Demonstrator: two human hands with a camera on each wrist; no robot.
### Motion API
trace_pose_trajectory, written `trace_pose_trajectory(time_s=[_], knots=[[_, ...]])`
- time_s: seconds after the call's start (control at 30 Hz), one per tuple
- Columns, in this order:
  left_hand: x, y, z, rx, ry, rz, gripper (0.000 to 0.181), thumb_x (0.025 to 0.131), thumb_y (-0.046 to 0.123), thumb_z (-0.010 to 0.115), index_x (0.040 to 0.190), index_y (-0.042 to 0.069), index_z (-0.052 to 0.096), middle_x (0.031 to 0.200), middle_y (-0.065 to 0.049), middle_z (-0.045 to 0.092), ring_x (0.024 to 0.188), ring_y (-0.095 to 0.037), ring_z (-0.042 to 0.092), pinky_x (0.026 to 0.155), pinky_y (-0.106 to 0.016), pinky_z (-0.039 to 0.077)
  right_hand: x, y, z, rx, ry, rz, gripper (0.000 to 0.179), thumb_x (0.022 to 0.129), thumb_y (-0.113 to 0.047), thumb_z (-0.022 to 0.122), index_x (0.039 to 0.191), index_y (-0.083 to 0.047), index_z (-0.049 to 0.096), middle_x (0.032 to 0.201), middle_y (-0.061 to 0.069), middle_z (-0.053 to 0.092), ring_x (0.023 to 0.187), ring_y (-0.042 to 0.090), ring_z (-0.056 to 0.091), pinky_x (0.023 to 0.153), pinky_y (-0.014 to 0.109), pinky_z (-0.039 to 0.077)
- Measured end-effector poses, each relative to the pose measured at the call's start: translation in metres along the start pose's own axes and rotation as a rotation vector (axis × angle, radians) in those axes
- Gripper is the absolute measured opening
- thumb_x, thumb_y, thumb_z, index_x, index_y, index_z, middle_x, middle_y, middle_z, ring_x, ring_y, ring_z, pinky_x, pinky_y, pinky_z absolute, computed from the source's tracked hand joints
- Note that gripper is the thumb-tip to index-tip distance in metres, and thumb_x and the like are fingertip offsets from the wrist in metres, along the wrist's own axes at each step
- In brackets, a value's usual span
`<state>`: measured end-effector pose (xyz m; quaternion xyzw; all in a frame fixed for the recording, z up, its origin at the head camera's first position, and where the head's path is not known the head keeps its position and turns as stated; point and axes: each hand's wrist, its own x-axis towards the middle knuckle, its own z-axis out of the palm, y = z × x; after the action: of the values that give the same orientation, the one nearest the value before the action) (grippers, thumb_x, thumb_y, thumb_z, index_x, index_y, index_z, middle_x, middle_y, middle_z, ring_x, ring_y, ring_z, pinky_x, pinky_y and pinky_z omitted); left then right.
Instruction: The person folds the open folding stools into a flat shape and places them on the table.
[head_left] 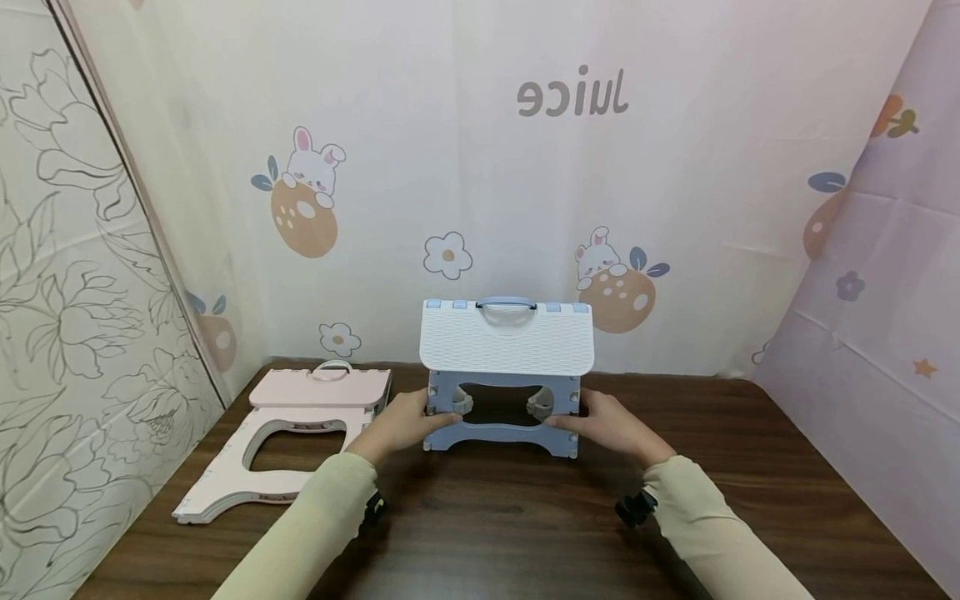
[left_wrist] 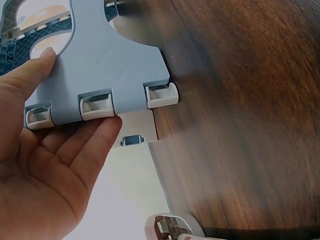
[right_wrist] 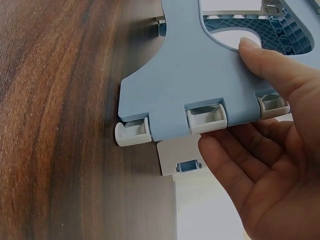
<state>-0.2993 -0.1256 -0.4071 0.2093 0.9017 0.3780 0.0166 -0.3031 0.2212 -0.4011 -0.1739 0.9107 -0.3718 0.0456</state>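
Observation:
A blue and white folding step stool (head_left: 507,342) stands on the table toward the back, its white top tipped toward me, with a blue carry handle (head_left: 506,301) along the far edge. My left hand (head_left: 401,425) grips its left side, thumb on the blue front panel (left_wrist: 120,65) at the oval opening and fingers round the hinged edge. On the opposite side my right hand (head_left: 611,425) holds it likewise, thumb against the blue panel (right_wrist: 200,65), fingers behind the white hinges (right_wrist: 207,119). Parts of the fingers are hidden behind the stool.
A pink folding stool (head_left: 300,482) lies folded flat on the left of the dark wooden table (head_left: 510,533), close to my left forearm. Printed curtains (head_left: 420,150) hang behind and at both sides. A black wrist camera (head_left: 636,508) sits at my right cuff.

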Motion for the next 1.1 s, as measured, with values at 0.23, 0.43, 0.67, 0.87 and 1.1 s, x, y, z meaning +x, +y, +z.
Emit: trace_pose_trajectory(time_s=[0.23, 0.43, 0.67, 0.87, 1.1], knots=[[-0.0001, 0.0003, 0.0002, -0.007, 0.000, -0.006, 0.047, 0.096, 0.038, 0.069, 0.136, 0.014, 0.061, 0.122, -0.005, 0.069, 0.108, -0.025, 0.066, 0.089, -0.049, 0.053, -0.0008, -0.0016, 0.0005, 0.015, -0.002, -0.005, 0.067, 0.092, -0.043, 0.073, 0.134, 0.005, 0.053, 0.096, 0.006, 0.067, 0.079, 0.019, 0.060, 0.067, 0.036, 0.050], [0.0005, -0.0006, 0.0011, -0.003, 0.008, -0.012, 0.050, 0.095, 0.039, 0.069, 0.136, 0.011, 0.061, 0.120, -0.007, 0.070, 0.106, -0.025, 0.067, 0.086, -0.049, 0.053, -0.0009, -0.0028, 0.0003, 0.018, -0.011, -0.020, 0.067, 0.092, -0.042, 0.073, 0.133, 0.007, 0.052, 0.090, 0.006, 0.065, 0.075, 0.019, 0.056, 0.062, 0.035, 0.047], [0.0005, -0.0019, 0.0025, -0.009, 0.015, -0.036, 0.052, 0.094, 0.041, 0.070, 0.135, 0.010, 0.060, 0.119, -0.008, 0.070, 0.104, -0.025, 0.067, 0.085, -0.049, 0.053, 0.0010, -0.0003, 0.0011, 0.016, -0.012, -0.020, 0.069, 0.091, -0.043, 0.073, 0.136, 0.005, 0.051, 0.097, 0.006, 0.067, 0.079, 0.019, 0.060, 0.067, 0.035, 0.050], [-0.0001, -0.0009, 0.0027, -0.011, 0.021, -0.047, 0.053, 0.094, 0.041, 0.070, 0.135, 0.009, 0.060, 0.118, -0.008, 0.070, 0.103, -0.023, 0.067, 0.084, -0.048, 0.053, 0.0009, 0.0012, 0.0014, 0.005, -0.011, -0.029, 0.073, 0.091, -0.042, 0.074, 0.141, 0.005, 0.048, 0.100, 0.007, 0.068, 0.080, 0.019, 0.060, 0.067, 0.036, 0.051], [0.0006, -0.0019, 0.0029, -0.002, 0.023, -0.048, 0.054, 0.094, 0.042, 0.070, 0.136, 0.009, 0.060, 0.118, -0.007, 0.070, 0.100, -0.020, 0.066, 0.082, -0.047, 0.053, 0.0004, 0.0001, -0.0003, 0.012, -0.011, -0.032, 0.072, 0.091, -0.041, 0.074, 0.140, 0.006, 0.049, 0.100, 0.007, 0.068, 0.079, 0.019, 0.059, 0.066, 0.035, 0.050]])
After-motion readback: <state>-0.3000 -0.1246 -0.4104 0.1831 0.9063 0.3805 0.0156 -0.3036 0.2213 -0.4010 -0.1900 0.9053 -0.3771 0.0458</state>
